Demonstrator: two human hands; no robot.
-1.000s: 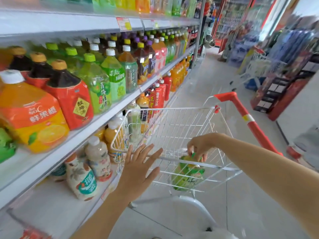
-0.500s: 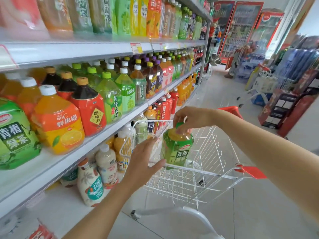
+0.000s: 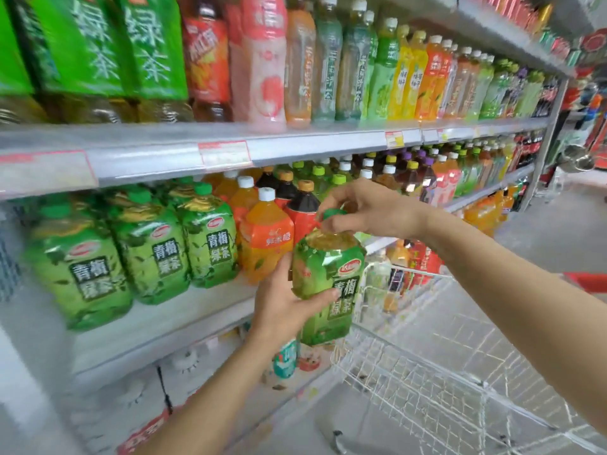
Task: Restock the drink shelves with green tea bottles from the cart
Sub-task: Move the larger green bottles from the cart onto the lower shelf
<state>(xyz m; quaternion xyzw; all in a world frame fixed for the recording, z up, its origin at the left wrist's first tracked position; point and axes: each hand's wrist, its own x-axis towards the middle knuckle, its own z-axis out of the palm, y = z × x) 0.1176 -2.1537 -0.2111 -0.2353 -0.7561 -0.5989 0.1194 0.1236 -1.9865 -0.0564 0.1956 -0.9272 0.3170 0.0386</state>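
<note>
While the white wire cart (image 3: 437,382) sat nearest me at lower right, my left hand (image 3: 285,307) wrapped the side of a green tea bottle (image 3: 328,284), fingers (image 3: 323,295) curled across its label. My right hand (image 3: 368,208) pinched the green cap from above. That bottle hung upright over the cart's rim, just in front of the middle shelf (image 3: 184,310). Behind it stood matching green tea bottles (image 3: 147,254) in a row, with orange juice bottles (image 3: 266,241) beside them.
</note>
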